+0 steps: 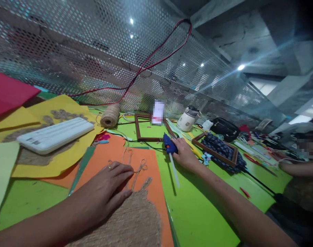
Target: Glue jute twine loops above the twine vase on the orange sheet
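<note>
My left hand (108, 190) rests over an orange sheet (148, 161), its fingers bent and closed on a thin strand of twine (139, 168). Loops of that strand stand beyond the fingertips. Below them a brown shape covered in rows of twine (135, 219) lies on the sheet, partly under my left hand. In my right hand (183, 152) is a blue glue gun (169, 144), held just right of the orange sheet. A whitish glue stick (175, 173) sticks out of its rear towards me. The strand appears to lead back to a twine spool (110, 116).
A white power bank (57, 134) lies on yellow sheets (66, 164) at left. Behind are a wooden frame (137, 128), a blurred phone (158, 111) and a white bottle (187, 118). A folded umbrella (218, 149) with another frame (233, 156) lies right. Another person's arm (300, 169) shows at far right.
</note>
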The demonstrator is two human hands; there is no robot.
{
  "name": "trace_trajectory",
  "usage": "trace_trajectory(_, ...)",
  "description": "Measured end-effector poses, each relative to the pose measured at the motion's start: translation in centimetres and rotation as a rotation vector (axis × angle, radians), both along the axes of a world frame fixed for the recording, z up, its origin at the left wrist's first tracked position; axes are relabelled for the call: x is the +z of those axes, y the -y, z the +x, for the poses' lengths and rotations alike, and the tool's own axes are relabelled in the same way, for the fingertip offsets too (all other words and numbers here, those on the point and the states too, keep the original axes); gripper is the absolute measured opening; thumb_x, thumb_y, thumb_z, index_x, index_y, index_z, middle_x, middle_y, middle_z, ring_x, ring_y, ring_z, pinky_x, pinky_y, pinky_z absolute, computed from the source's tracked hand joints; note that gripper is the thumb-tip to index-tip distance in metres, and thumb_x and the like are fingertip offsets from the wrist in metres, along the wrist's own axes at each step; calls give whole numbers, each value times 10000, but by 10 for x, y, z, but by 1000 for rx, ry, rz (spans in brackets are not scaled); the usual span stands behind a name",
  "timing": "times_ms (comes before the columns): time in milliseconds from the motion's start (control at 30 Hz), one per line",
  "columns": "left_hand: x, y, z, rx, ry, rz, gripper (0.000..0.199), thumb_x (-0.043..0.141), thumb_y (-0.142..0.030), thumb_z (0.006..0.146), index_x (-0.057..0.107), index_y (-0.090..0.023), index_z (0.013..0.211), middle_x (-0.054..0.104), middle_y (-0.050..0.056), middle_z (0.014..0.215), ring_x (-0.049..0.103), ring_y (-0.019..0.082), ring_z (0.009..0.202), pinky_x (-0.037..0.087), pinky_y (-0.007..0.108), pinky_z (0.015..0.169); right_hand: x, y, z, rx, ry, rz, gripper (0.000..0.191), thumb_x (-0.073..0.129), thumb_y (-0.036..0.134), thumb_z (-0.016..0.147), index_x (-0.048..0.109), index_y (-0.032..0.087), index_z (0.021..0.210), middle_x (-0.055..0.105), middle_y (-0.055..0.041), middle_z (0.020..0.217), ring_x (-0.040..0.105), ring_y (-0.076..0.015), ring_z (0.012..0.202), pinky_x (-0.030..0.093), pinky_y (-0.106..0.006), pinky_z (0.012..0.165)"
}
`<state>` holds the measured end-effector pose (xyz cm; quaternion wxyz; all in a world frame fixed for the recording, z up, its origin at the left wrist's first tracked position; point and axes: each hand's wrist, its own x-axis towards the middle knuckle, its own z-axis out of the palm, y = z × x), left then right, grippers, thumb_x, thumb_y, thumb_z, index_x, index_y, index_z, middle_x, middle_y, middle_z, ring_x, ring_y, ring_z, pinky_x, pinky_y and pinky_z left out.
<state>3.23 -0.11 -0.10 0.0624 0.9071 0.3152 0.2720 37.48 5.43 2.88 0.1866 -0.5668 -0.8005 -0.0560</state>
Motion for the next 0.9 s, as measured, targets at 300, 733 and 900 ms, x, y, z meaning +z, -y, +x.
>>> trace_trajectory(300, 12, 3, 4, 27, -76, -199, 416, 497, -437, 1011, 680, -168, 1271, 679, 133, 1316, 626, 300, 1219, 510, 458, 1060, 22, -26, 19, 217, 89, -218, 631, 766, 180, 817, 566, 172, 1415, 625, -163, 1310, 576, -303, 1214, 473, -479, 1061)
trace_trajectory(733, 14, 11, 2, 38, -92, -220, 426, 483, -363, 1028, 614, -123, 1355, 612, 167, 1398, 578, 319, 1280, 486, 538, 1107, 44, -65, -154, 184, 56, -358, 116, 683, 190, 930, 793, 163, 959, 784, -83, 979, 711, -204, 964, 499, -277, 853)
trace_trajectory(900, 14, 13, 3, 18, -67, -152, 401, 468, -318, 1025, 613, -110, 1337, 600, 178, 1411, 595, 319, 1261, 506, 540, 1091, 36, -97, -190, -89, 139, -549, 312, 667, 358, 985, 678, 134, 1201, 686, -130, 1223, 684, -258, 1069, 576, -426, 902)
